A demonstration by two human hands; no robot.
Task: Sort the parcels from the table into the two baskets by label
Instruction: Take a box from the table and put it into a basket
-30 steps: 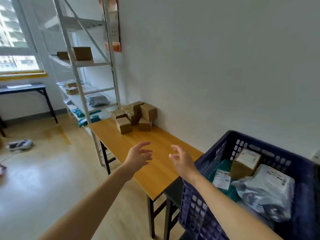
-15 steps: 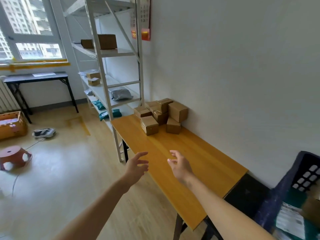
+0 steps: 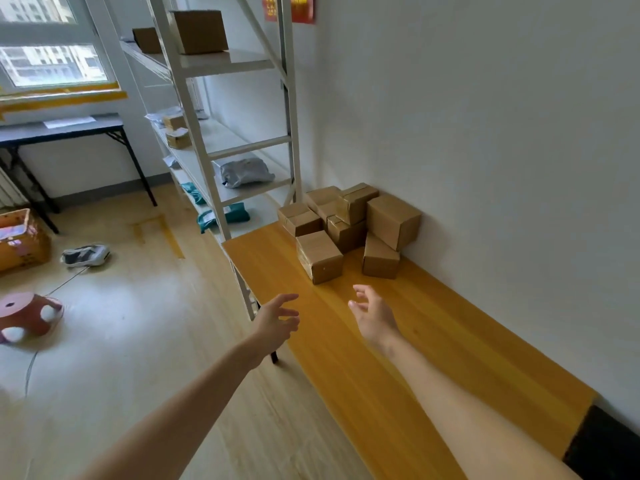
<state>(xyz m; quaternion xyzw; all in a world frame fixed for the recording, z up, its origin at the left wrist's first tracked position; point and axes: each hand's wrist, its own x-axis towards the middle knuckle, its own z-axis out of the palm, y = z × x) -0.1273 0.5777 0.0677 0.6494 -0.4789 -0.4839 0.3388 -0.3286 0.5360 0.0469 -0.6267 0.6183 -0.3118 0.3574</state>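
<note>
Several small brown cardboard parcels [image 3: 346,223] are heaped at the far end of the orange wooden table [image 3: 433,348], against the white wall. The nearest parcel [image 3: 319,256] lies a little apart at the front of the heap. My left hand [image 3: 277,317] hovers over the table's left edge with fingers spread, holding nothing. My right hand [image 3: 372,310] is above the tabletop, fingers loosely extended, also empty, a short way before the nearest parcel. No basket is in view.
A white metal shelf rack [image 3: 214,133] with boxes and bagged parcels stands just beyond the table's far end. On the floor to the left are a red stool [image 3: 27,315], a shoe [image 3: 85,254] and an orange crate [image 3: 20,240]. A dark desk [image 3: 65,129] stands under the window.
My view has swung left, away from the blue basket, which has left the frame. Both empty hands have moved forward, closer to the heap of parcels.
</note>
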